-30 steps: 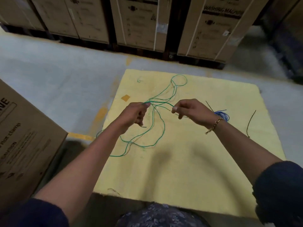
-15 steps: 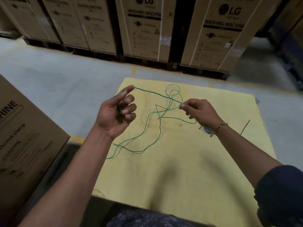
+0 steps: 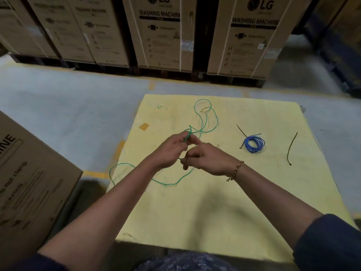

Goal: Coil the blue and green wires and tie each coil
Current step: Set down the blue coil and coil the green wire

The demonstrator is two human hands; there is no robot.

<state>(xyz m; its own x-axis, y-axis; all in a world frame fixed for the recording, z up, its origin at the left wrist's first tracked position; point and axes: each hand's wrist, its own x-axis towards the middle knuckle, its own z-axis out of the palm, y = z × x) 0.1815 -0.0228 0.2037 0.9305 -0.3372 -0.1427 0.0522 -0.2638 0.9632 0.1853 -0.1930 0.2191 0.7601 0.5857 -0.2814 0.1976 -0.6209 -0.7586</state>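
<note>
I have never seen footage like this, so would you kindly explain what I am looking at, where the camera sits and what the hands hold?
There is no machine here: a person works with bare hands, and every picture comes from one camera worn on their head, looking forward and down. The left hand and right hand, the one with the bracelet, meet over a yellow pad and both pinch the green wire, most of which lies loose in loops on the pad. To the right lies the blue wire, already coiled, with a black tie at it; whether it is pulled tight I cannot tell. A second black tie lies apart, farther right. Behind, on the floor, stand cardboard boxes marked washing machine.
</note>
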